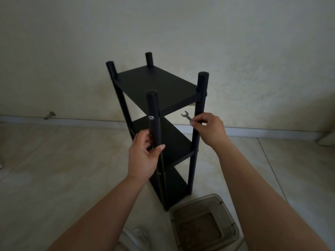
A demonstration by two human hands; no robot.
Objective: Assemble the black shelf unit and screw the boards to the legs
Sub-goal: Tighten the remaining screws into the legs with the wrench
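The left hand (143, 156) is wrapped round the near leg (153, 120) of the shelf (159, 91), thumb across the front, just below a silver bolt (151, 117). The right hand (208, 127) pinches a small wrench (186, 116) by its handle, its open end pointing up toward the top board, close beside the right leg (199, 109).

The shelf stands upright on the floor (54, 169) between both hands — four legs and three boards already joined, so most of the assembly looks done. What seems left is tightening bolts, likely the one above the left hand; whether the others are tight cannot be told. A bin (204, 223) sits below the right forearm.
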